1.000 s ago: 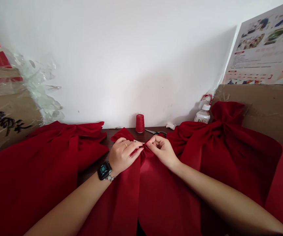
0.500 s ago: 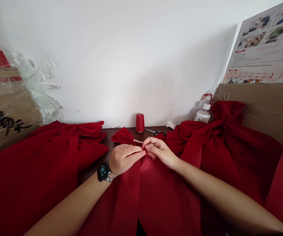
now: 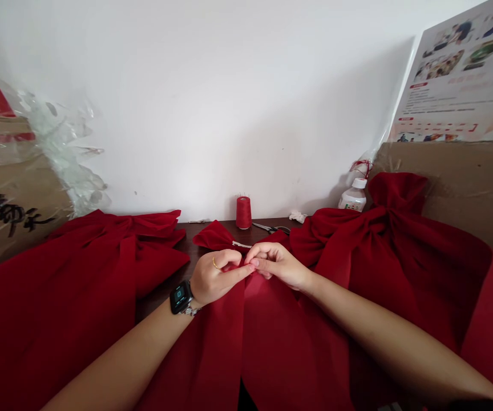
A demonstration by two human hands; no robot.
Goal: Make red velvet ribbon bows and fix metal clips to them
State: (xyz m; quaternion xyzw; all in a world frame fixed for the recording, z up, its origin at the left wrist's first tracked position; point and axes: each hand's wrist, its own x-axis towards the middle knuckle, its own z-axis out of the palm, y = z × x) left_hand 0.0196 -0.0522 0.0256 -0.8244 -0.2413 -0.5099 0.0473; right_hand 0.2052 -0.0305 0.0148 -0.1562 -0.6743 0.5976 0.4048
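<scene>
My left hand [image 3: 217, 277], with a ring and a watch at the wrist, meets my right hand [image 3: 275, 265] at the fingertips over the middle red cloth [image 3: 281, 342]. Both hands are closed in a pinch. Whatever sits between the fingers is too small or hidden to make out. Just behind them a slim pale metal clip [image 3: 240, 244] lies across the gathered neck of this cloth. The cloth's loose top flares out [image 3: 213, 234] to the left of the clip, and long flat tails hang down toward me.
A red thread cone [image 3: 243, 212] with pins or needles on top stands by the wall. Scissors [image 3: 267, 228], a white crumpled scrap [image 3: 298, 217] and a bottle [image 3: 353, 197] are to its right. Gathered red cloths lie left [image 3: 79, 274] and right [image 3: 421, 245]; cardboard boxes [image 3: 464, 171] flank them.
The fingers of my left hand have bent inward, one curling back while another stays stretched to the right fingertips. My right hand has shifted slightly left, and more of the clip shows.
</scene>
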